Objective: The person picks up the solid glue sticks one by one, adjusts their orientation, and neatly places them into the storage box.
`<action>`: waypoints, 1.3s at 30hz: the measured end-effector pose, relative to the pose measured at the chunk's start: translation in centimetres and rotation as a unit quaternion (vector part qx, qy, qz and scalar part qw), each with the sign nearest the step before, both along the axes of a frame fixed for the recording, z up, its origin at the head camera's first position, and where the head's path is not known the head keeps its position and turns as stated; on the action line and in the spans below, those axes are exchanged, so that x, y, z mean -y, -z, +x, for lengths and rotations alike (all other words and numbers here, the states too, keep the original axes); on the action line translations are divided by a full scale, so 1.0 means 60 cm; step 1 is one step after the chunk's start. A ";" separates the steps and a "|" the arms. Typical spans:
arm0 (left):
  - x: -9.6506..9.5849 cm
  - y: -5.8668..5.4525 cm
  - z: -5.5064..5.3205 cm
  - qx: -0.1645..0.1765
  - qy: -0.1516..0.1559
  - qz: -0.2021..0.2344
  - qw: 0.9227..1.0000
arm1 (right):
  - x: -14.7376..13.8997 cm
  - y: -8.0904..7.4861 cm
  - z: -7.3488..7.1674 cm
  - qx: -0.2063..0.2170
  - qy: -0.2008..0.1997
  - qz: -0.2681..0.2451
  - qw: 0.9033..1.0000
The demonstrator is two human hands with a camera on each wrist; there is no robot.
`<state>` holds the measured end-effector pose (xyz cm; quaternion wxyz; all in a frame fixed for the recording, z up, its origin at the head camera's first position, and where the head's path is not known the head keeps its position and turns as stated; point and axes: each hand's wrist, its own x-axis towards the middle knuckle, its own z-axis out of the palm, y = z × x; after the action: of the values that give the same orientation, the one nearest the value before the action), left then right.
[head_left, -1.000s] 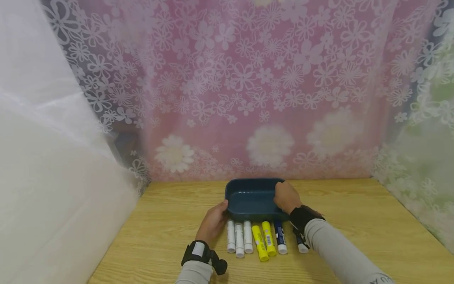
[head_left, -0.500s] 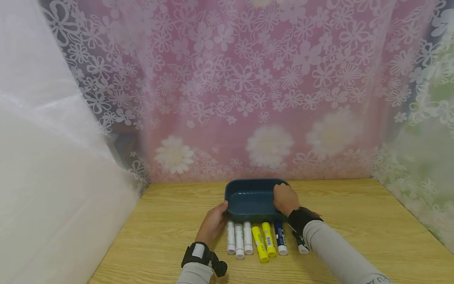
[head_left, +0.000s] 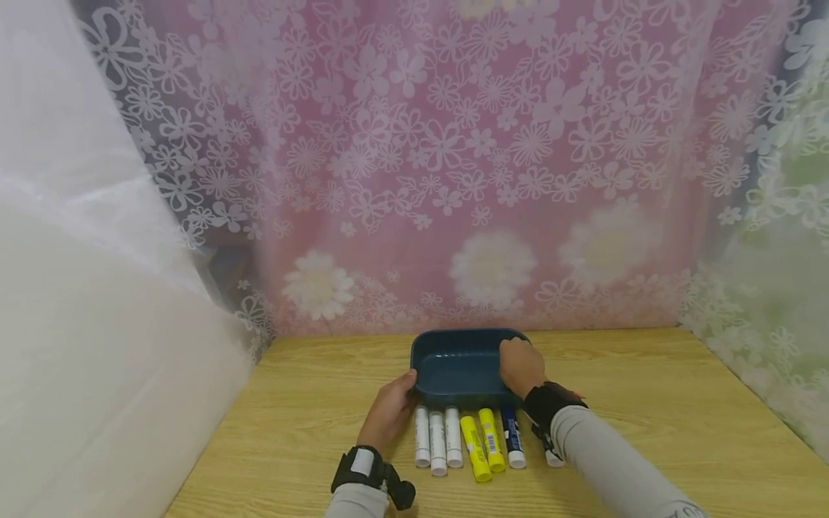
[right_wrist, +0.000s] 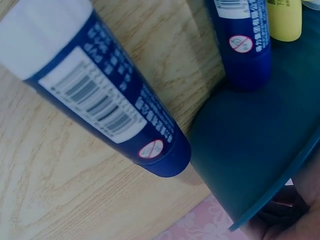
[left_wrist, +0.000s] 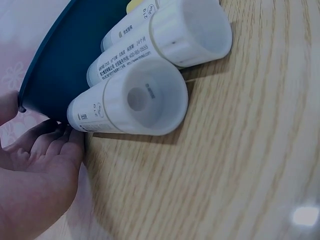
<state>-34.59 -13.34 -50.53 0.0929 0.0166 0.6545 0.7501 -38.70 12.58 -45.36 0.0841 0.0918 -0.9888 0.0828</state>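
A dark blue oblong tray (head_left: 453,363) stands at the table's far side. My left hand (head_left: 388,406) holds its left side, thumb (left_wrist: 7,107) at the rim and fingers curled low beside the wall. My right hand (head_left: 522,365) is a curled fist over the tray's right end, fingers inside the rim; whatever they hold is hidden. In front lie white glue sticks (head_left: 437,442), two yellow glue sticks (head_left: 476,450), a dark blue glue stick (head_left: 513,435) and, partly behind my right wrist, another blue glue stick (right_wrist: 115,100).
The wood-grain table (head_left: 311,417) carries everything. A pink flowered curtain (head_left: 401,180) hangs close behind the tray. White sheeting (head_left: 116,288) closes off the left, and a green-and-white patterned sheet (head_left: 777,288) the right.
My right fist has slid slightly left and nearer along the tray's right end, showing more of the far right corner. My left hand keeps its hold, and the glue sticks lie as before.
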 end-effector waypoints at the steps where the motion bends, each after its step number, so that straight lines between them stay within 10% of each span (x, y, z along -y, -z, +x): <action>1: 0.000 0.001 0.000 0.000 0.000 -0.001 1.000 | 0.000 0.002 0.000 -0.003 -0.002 0.002 1.000; 39: 0.001 -0.001 0.001 -0.002 0.004 -0.006 1.000 | 0.002 0.013 0.002 -0.005 0.005 0.024 1.000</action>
<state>-34.51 -13.37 -50.44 0.0945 0.0205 0.6589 0.7460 -38.61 12.44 -46.13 0.0873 0.0890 -0.9905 0.0578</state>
